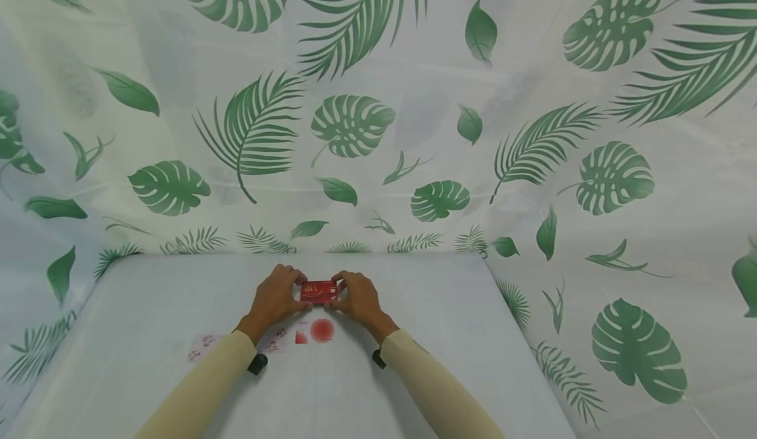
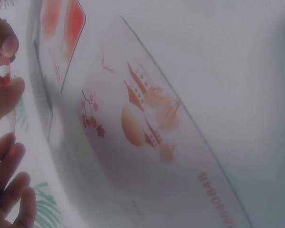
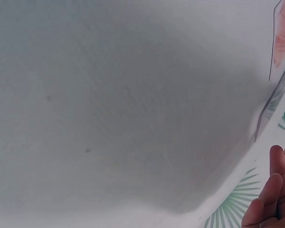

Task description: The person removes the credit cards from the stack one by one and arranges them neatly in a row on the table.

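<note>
A red card (image 1: 318, 292) with gold "VIP" lettering is held out between both hands, over the far part of the table. My left hand (image 1: 276, 302) pinches its left end between thumb and fingers. On the opposite end, my right hand (image 1: 358, 300) pinches it the same way. The left wrist view catches the card edge-on between left-hand fingers (image 2: 4, 102). Only some right-hand fingers (image 3: 275, 183) show in the right wrist view. Nearer me lies a see-through card (image 2: 142, 114) printed with red-brown buildings and blossoms. A clear piece with a red disc (image 1: 322, 330) lies just below the hands.
Another pale blossom-printed card (image 1: 203, 347) lies left, partly behind the left sleeve (image 1: 204, 386). The white-covered table (image 1: 437, 321) meets a leaf-patterned curtain (image 1: 402, 156) at the back and sides. Dark devices (image 1: 257, 364) sit at both wrists.
</note>
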Motion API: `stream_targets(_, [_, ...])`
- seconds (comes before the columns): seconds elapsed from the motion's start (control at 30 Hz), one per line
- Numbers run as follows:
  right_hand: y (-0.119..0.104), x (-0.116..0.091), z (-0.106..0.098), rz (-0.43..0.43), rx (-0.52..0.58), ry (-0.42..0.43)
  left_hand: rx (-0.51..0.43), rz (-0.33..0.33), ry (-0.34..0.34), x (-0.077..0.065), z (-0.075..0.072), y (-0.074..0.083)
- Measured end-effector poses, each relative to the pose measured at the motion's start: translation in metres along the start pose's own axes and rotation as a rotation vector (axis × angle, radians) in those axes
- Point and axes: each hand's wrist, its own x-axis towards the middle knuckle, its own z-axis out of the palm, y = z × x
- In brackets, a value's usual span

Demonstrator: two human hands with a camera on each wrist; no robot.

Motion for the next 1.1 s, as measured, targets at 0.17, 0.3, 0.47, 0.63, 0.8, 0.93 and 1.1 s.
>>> stream_targets(0.17, [0.000,-0.002,-0.003,-0.007,0.007,0.003,-0.009,0.011,0.012,-0.002,-0.002,0.002])
stream_targets(0.3, [0.003,-0.003,-0.003,-0.006,0.016,0.005,-0.011,0.030,0.029,-0.004,-0.003,0.003])
stream_targets(0.47, [0.007,-0.004,-0.003,0.013,0.035,-0.008,-0.008,0.044,0.036,-0.006,-0.003,0.005])
stream_targets(0.63, [0.005,-0.008,-0.007,0.034,0.064,-0.018,-0.012,0.037,0.034,-0.007,-0.002,0.008])
stream_targets(0.8, [0.002,-0.013,-0.013,0.061,0.092,-0.023,-0.012,0.053,0.041,-0.007,0.000,0.009])
stream_targets(0.93, [0.002,-0.015,-0.015,0.072,0.109,-0.019,-0.013,0.059,0.044,-0.008,0.000,0.012])
stream_targets(1.1, [0.004,-0.019,-0.017,0.077,0.116,-0.012,-0.017,0.074,0.050,-0.010,0.000,0.015])
